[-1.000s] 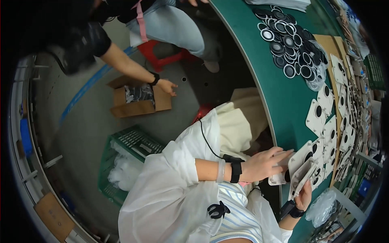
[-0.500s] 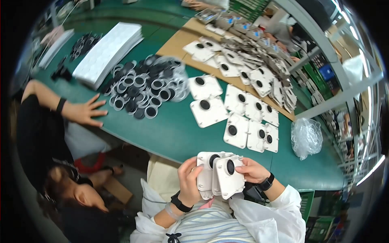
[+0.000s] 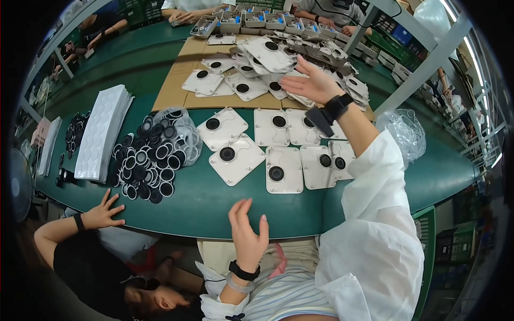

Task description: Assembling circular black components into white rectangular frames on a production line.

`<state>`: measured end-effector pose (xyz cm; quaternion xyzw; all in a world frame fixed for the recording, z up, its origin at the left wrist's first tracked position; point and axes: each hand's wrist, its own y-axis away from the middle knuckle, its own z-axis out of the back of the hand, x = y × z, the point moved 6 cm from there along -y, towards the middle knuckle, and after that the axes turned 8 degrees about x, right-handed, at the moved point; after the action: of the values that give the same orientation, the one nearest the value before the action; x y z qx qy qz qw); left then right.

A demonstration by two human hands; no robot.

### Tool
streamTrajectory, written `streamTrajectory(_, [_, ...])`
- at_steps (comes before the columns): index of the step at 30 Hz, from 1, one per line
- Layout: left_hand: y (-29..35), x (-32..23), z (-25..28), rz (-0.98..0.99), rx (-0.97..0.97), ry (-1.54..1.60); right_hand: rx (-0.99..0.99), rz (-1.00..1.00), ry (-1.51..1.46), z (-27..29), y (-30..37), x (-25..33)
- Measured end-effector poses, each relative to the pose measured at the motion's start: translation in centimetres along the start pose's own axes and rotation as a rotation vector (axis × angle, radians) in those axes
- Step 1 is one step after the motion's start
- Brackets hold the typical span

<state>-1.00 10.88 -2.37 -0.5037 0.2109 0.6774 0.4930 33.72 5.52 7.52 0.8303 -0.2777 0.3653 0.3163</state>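
My right hand (image 3: 316,81) reaches far over the table with its fingers stretched out, holding nothing. Just left of its fingertips is a slightly blurred bunch of white square plates (image 3: 266,58), each with a round black part; whether they touch the pile below cannot be made out. That pile of like plates (image 3: 243,88) covers a brown cardboard sheet (image 3: 174,75). My left hand (image 3: 249,235) hovers empty at the table's near edge, fingers apart. Between my hands, several white plates with black discs (image 3: 284,170) lie in two rough rows on the green table (image 3: 214,208).
Left of the plates lies a heap of black rings and discs (image 3: 144,166), partly in a clear bag. Beyond it is a stack of white sheets (image 3: 101,134). A crumpled plastic bag (image 3: 404,136) sits at right. Another person's hand (image 3: 104,214) rests on the table edge. Metal trays (image 3: 254,20) line the back.
The plates I held in both hands at my front are now over the far pile, out of my grasp. My right arm has stretched forward; my left hand has opened. The view has shifted.
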Motion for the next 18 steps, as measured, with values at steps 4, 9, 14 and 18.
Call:
streamTrajectory(4, [-0.3,-0.3,-0.6,-0.023,0.167,-0.036,0.017,0.041,0.317,6.9,2.9,1.6])
streamTrajectory(9, [-2.0,-1.2,-0.1,0.049,0.158,0.029,-0.348,-0.149,0.68,19.2,13.2,-0.5])
streamTrajectory(14, [-5.6,0.7,-4.6,0.258,0.191,0.407,-0.638,-0.28,0.83,21.4,20.8,-4.2])
streamTrajectory(18, [-7.6,0.8,-7.9,0.241,0.194,0.175,-0.616,-0.164,1.075,20.2,20.3,-6.7])
